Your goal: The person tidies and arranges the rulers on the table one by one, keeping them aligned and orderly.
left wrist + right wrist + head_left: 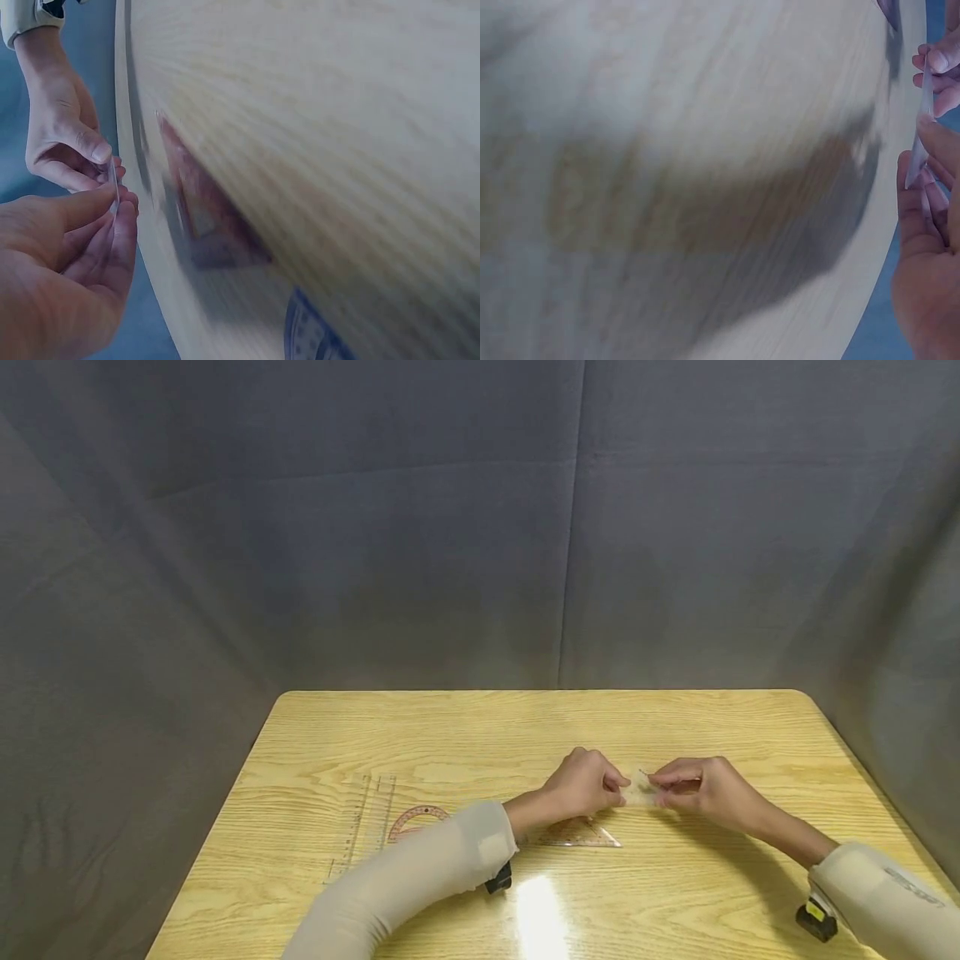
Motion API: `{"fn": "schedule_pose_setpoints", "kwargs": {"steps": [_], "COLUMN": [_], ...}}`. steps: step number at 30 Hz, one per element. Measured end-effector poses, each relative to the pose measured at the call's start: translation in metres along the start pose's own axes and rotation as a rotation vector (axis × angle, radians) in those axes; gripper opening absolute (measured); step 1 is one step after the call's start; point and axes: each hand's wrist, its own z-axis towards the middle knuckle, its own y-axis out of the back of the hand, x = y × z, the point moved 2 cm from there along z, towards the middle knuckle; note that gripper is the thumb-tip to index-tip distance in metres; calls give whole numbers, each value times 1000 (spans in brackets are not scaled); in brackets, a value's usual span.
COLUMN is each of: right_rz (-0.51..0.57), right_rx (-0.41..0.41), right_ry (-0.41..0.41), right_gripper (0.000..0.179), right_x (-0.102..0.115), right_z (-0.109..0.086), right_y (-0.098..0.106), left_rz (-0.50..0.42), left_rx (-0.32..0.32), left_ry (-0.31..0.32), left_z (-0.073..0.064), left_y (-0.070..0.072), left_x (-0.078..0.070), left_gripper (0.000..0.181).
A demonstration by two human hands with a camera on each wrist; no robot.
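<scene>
Both hands hold a thin, clear plastic piece (640, 788) with small dark markings above the table. My left hand (588, 783) pinches its left end between thumb and fingers, while my right hand (712, 792) pinches the right end. Seen edge-on in the right wrist view, the piece (926, 97) is a narrow clear strip; its outline is partly hidden by fingers. A clear triangular set square (581, 835) with reddish markings lies flat on the table below my left wrist. The left wrist view shows this set square (206, 217) past my left fingers.
Left of my left forearm lies a protractor (397, 823) with red markings, partly covered by the sleeve. Farther left, clear ruler-like strips (365, 818) lie lengthwise on the wooden table (450, 727). Grey curtains (420, 543) surround the back and sides.
</scene>
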Motion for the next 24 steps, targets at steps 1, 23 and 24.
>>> {"fn": "schedule_pose_setpoints", "kwargs": {"steps": [1, 23, 24], "right_rz": [5, -49, -52], "right_rx": [3, -2, 0], "right_ry": [1, 8, 6], "right_gripper": [26, 23, 24], "right_x": [0, 0, 0], "right_z": [-2, -35, -36], "right_y": [0, -1, -2], "left_rz": [1, 44, 49], "left_rx": [2, 32, 40], "left_ry": [0, -28, -28], "left_z": [-1, -3, -4], "left_y": [-2, -24, -25], "left_x": [-1, -13, -13], "left_gripper": [22, 22, 23]}}
